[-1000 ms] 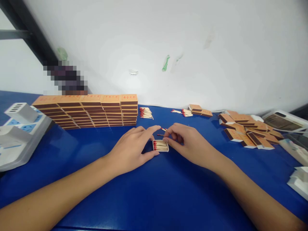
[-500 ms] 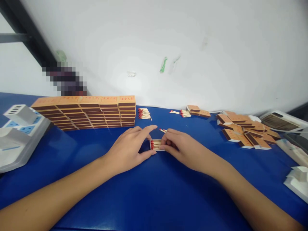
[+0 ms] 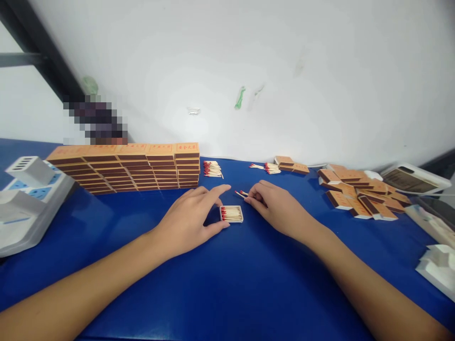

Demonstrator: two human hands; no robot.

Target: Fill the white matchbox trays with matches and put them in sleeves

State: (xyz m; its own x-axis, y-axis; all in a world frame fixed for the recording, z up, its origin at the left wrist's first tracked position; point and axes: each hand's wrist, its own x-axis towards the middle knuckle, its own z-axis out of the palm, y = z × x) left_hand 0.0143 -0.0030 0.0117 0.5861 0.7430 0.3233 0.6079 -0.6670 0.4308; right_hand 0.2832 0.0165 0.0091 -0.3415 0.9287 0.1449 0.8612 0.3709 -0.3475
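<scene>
A small white matchbox tray [image 3: 242, 215] lies on the blue table, filled with red-headed matches [image 3: 232, 213] whose heads point left. My left hand [image 3: 194, 215] curls about the tray's left end, thumb at its near edge and a finger at its far corner, index finger raised. Just beyond the tray's right end, the thumb and fingertips of my right hand [image 3: 272, 201] are pinched together at a couple of loose matches [image 3: 240, 193]. Their red heads stick out to the left; the other ends are hidden by the fingers.
Closed matchboxes form a stacked wall [image 3: 124, 168] at the left. Behind the hands lie a match pile [image 3: 212, 168] and another match pile [image 3: 272, 168] beside a few boxes [image 3: 292, 165]. A heap of matchboxes [image 3: 359, 189] sits right; a power strip [image 3: 39, 208] stands far left.
My right hand has drawn back from the tray, up and to the right, to the loose matches. The tray's right end now shows. My left hand has stayed in place.
</scene>
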